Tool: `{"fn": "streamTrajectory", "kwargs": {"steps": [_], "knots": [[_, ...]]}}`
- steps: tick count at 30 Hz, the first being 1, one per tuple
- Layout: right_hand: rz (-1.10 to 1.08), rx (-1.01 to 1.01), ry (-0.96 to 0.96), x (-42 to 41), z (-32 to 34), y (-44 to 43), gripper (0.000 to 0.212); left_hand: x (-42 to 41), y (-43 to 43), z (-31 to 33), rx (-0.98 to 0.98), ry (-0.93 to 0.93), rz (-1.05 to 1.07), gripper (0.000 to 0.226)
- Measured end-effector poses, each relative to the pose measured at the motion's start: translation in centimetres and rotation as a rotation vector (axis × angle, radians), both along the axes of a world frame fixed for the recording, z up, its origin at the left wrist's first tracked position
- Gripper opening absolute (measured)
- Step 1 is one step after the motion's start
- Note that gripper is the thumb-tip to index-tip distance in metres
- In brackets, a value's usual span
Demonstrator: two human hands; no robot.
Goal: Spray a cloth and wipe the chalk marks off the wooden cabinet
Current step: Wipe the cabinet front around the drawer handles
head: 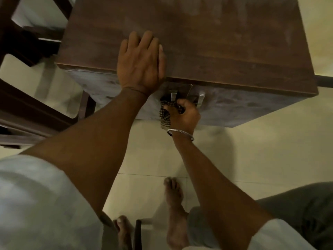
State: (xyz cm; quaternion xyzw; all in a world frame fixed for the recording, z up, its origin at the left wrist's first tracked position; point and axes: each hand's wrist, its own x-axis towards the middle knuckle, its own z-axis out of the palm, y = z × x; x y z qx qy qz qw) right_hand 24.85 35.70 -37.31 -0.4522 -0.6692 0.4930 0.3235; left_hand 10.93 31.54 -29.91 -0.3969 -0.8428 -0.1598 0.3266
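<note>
Bunched in the right hand [182, 114], a checked cloth [166, 114] presses against the wooden cabinet [207, 42] front beside two metal handles [173, 96]; the left hand [141, 64] lies flat, holding nothing, on the top's front edge. Chalky smears run sideways to either side of the cloth.

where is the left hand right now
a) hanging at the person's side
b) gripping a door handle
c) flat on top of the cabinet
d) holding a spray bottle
c: the left hand lies palm down on the top of the wooden cabinet at its front edge, while the right hand presses the checked cloth against the front by the metal handles.
</note>
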Motion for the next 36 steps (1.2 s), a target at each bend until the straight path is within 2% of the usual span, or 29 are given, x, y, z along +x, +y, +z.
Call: {"fn": "streamTrajectory", "kwargs": {"steps": [4, 8, 10, 14, 23, 30, 33, 36], "knots": [[-0.040, 0.113, 0.039, 0.0, 0.7, 0.1, 0.022, 0.0, 0.1, 0.1, 0.005, -0.028, -0.004, 0.032], [0.049, 0.007, -0.080, 0.0, -0.2, 0.5, 0.024, 0.1, 0.1, 0.1, 0.012, -0.055, -0.003, 0.032], [0.044, -0.013, -0.081, 0.0, -0.4, 0.6, 0.023, 0.1, 0.0, 0.0, 0.011, -0.048, 0.004, 0.033], [-0.022, 0.092, -0.016, 0.1, -0.1, 0.0, 0.023, 0.1, 0.1, 0.0, 0.006, -0.064, 0.010, 0.033], [0.071, -0.088, -0.076, 1.1, 1.7, 0.5, 0.019, 0.5, 0.0, 0.7, -0.043, -0.122, 0.033, 0.034], [-0.215, -0.039, 0.024, 6.0, 2.6, 1.6, 0.033, 1.1, 0.1, 1.7, -0.111, -0.196, -0.013, 0.036], [-0.245, -0.022, -0.004, 5.2, 2.8, 3.4, 0.034, 2.2, 1.5, 1.9, -0.174, -0.207, -0.130, 0.038], [-0.251, -0.027, -0.031, 4.3, 2.7, 4.8, 0.028, 3.1, 2.5, 1.9, -0.179, -0.215, -0.129, 0.038]]}}
